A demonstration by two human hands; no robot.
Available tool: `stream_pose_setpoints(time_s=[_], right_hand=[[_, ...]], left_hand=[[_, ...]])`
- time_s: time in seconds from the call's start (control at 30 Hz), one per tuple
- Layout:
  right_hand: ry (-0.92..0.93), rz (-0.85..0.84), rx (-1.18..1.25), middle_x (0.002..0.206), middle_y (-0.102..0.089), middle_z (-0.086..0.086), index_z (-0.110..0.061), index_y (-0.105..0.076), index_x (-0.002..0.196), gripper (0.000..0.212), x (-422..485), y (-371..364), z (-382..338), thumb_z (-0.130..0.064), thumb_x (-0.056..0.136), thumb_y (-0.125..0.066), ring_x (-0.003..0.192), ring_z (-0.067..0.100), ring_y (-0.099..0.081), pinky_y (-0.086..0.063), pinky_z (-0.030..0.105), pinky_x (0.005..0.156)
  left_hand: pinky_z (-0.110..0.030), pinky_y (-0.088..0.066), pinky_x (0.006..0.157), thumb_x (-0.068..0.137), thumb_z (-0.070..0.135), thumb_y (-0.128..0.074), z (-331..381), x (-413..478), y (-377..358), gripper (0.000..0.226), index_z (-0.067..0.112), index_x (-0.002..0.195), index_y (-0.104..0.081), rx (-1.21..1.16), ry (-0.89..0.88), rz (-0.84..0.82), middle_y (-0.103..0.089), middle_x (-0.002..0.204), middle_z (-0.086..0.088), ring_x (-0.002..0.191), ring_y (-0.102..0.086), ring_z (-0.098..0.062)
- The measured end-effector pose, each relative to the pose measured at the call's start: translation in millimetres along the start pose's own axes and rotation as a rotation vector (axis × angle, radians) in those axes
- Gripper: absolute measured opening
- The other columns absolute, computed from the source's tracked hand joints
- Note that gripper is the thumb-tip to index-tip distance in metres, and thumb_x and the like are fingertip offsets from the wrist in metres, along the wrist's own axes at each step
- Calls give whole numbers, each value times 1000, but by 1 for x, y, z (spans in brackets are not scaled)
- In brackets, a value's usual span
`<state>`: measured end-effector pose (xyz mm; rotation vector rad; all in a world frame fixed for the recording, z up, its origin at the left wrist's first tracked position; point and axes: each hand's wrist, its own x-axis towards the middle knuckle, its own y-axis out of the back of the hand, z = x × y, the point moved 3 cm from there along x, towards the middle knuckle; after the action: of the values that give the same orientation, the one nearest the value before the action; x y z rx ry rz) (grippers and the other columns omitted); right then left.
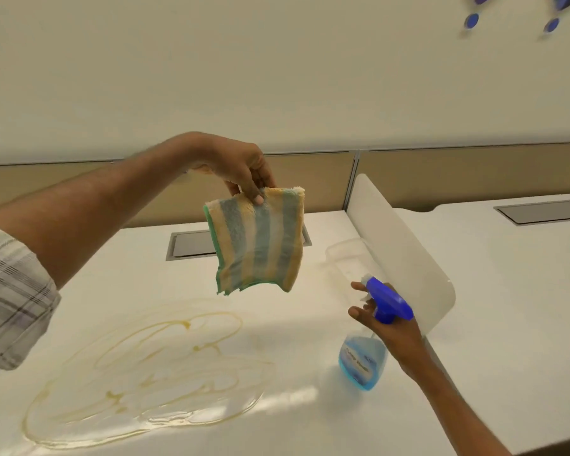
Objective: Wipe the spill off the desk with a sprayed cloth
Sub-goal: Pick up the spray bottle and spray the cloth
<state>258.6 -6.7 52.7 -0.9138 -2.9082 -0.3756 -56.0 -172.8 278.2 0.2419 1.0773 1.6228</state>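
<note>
My left hand (241, 169) pinches the top edge of a striped yellow, blue and white cloth (260, 241), which hangs in the air above the white desk (293, 422). My right hand (387, 327) grips the neck of a spray bottle (364, 360) with blue liquid and a blue trigger head, its nozzle aimed left toward the cloth; my fingers reach around the trigger. The bottle is to the right of and below the cloth. A large yellowish spill (145, 373) with looping streaks spreads over the desk at lower left.
A white translucent divider panel (405, 258) stands on the desk just right of the bottle. A grey cable hatch (188, 243) lies behind the cloth, another hatch (543, 210) on the neighbouring desk. Tan partition panels (474, 172) run along the back.
</note>
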Motion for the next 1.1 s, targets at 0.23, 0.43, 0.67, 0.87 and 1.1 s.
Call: stream_pose_setpoints(time_s=[0.23, 0.43, 0.67, 0.87, 1.1], right_hand=[[-29, -22, 8, 100, -80, -9, -21, -70, 111, 42, 19, 50, 21, -26, 72, -86, 91, 5, -72, -59, 15, 81], [-162, -224, 72, 87, -78, -2, -21, -79, 88, 18, 23, 56, 33, -17, 72, -86, 88, 13, -76, -58, 17, 76], [-235, -323, 110, 99, -75, 6, -17, -72, 102, 29, 31, 69, 39, -8, 76, -80, 100, 17, -71, -59, 23, 79], [-238, -359, 57, 93, -69, 10, -6, -68, 104, 22, 50, 77, 41, -4, 83, -75, 100, 29, -61, -58, 19, 73], [-221, -450, 68, 152, -60, 3, -18, -44, 154, 109, 42, 100, 42, -66, 66, -87, 138, 19, -59, -54, 31, 108]], left_hand=[[-24, -67, 74, 93, 1, -75, -7, 16, -24, 37, 9, 130, -74, 5, 20, -29, -81, 108, -7, 83, -79, -9], [-24, -67, 76, 94, 1, -74, -15, 20, -40, 36, 12, 128, -74, -28, 36, -46, -80, 113, -9, 91, -77, -17], [-24, -67, 75, 94, 2, -74, -25, 21, -53, 37, 5, 130, -72, -44, 67, -50, -79, 116, -12, 94, -76, -21], [-23, -67, 73, 95, 3, -74, -25, 15, -55, 36, 5, 131, -72, -20, 85, -39, -79, 114, -11, 90, -77, -17], [-35, -67, 89, 95, 5, -74, -21, 20, -71, 44, 12, 138, -69, 14, 91, -80, -79, 120, -10, 90, -76, -10]])
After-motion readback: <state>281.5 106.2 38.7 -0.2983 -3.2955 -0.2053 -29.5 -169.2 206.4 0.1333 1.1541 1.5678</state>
